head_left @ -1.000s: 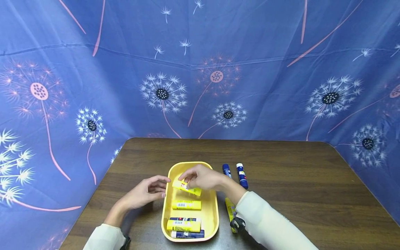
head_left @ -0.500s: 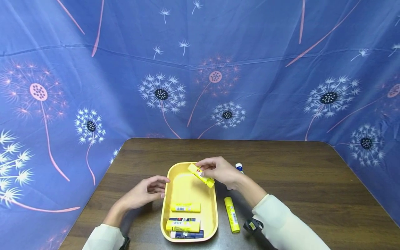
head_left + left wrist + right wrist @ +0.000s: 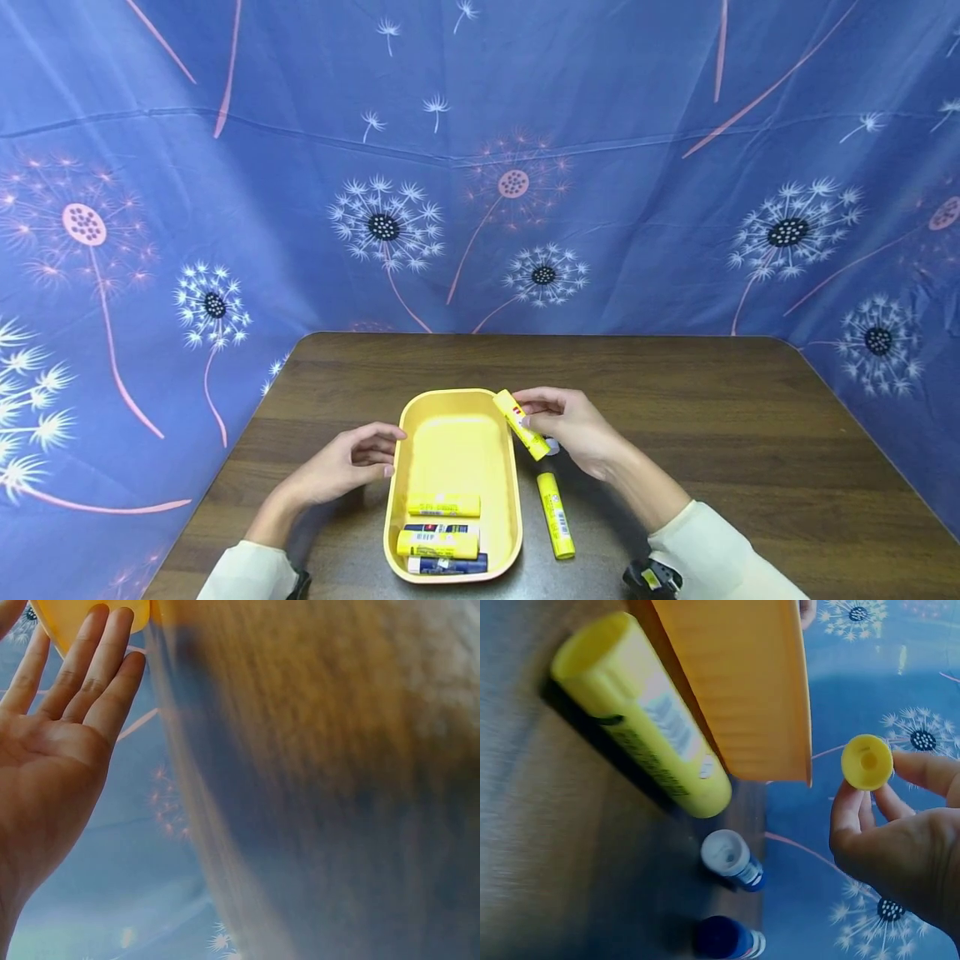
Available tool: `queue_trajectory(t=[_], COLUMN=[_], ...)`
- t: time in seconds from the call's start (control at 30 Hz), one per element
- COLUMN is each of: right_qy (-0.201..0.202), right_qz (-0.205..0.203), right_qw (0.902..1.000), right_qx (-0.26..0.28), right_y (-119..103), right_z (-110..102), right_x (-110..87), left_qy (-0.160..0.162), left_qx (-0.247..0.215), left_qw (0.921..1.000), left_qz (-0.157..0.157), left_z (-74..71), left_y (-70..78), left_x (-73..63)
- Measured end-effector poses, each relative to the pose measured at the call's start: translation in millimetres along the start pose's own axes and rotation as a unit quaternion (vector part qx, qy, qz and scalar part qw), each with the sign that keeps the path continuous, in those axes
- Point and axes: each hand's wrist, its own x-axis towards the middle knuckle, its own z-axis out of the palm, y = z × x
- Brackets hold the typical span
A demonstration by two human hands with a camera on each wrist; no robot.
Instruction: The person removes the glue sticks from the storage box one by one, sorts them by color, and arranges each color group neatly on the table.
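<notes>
My right hand point(image 3: 576, 427) pinches a yellow glue stick point(image 3: 521, 425) between thumb and fingers, tilted over the right rim of the yellow tray point(image 3: 453, 446). The right wrist view shows that stick end-on, its round yellow end point(image 3: 867, 762) toward the camera. At the tray's left rim lie the fingertips of my left hand point(image 3: 347, 460); its fingers look straight in the left wrist view. Inside the tray's near half, two yellow glue sticks point(image 3: 444, 504) and two blue ones point(image 3: 448, 565) lie crosswise, one blue stick partly covered by a yellow one.
Right of the tray, another yellow glue stick point(image 3: 556, 517) lies on the brown wooden table point(image 3: 712, 433). Two blue glue sticks, one with a pale end point(image 3: 726, 851) and one with a dark end point(image 3: 721, 937), are mostly hidden behind my right hand in the head view.
My right hand has lifted the yellow glue stick from the tray's far half and carried it right, to the right rim. The left hand has stayed at the left rim.
</notes>
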Motion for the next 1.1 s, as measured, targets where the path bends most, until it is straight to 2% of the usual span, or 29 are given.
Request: queue_trajectory(t=[0.2, 0.43, 0.57, 0.97, 1.1], right_qy=[0.05, 0.097, 0.132, 0.206, 0.22], right_qz=[0.004, 0.036, 0.056, 0.116, 0.117], right_qw=[0.9985, 0.9942, 0.9891, 0.9712, 0.9673], right_qx=[0.019, 0.029, 0.033, -0.028, -0.045], right_y=[11.1, 23.0, 30.7, 57.0, 64.2], right_z=[-7.3, -10.2, -12.4, -31.3, -35.1], right_x=[-19.7, -43.4, -57.1, -96.8, -105.4], left_qy=[0.0, -0.002, -0.002, -0.002, 0.001], left_qx=[0.0, 0.0, 0.002, 0.001, -0.001], left_qw=[1.0, 0.9999, 0.9999, 1.0, 0.9999], left_qz=[-0.004, -0.016, -0.012, -0.009, -0.01], left_z=[-0.4, -0.2, 0.3, -0.4, 0.1], left_y=[0.9, 0.3, -1.0, 1.3, 0.3], left_x=[0.0, 0.0, 0.8, -0.8, -0.9])
